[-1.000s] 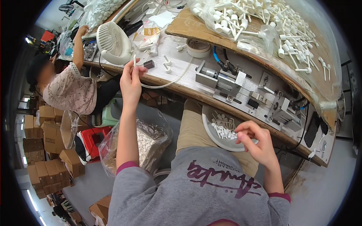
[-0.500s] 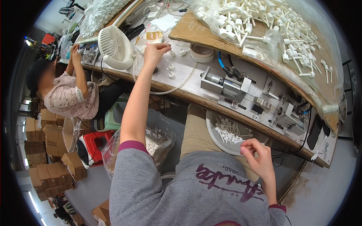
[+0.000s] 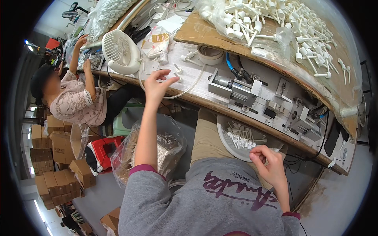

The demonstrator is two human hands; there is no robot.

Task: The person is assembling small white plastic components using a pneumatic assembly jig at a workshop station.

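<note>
White pieces [image 3: 178, 70] (plastic, perhaps) on workbench [image 3: 178, 50]

And here's the left forearm [image 3: 146, 133], reaching up and away from the body, well to the left of the grey-white basket [image 3: 223, 135]. At its end the left hand [image 3: 157, 84] sits farther out than the basket, wrist bent rightward, fingers spread, thumb parted from them. Over to the right forearm [image 3: 280, 192], angled up on the basket's near right side; the right hand [image 3: 269, 163] hovers at that rim, fingers curled, thumb tip close to the index, contact impossible to call.
</note>
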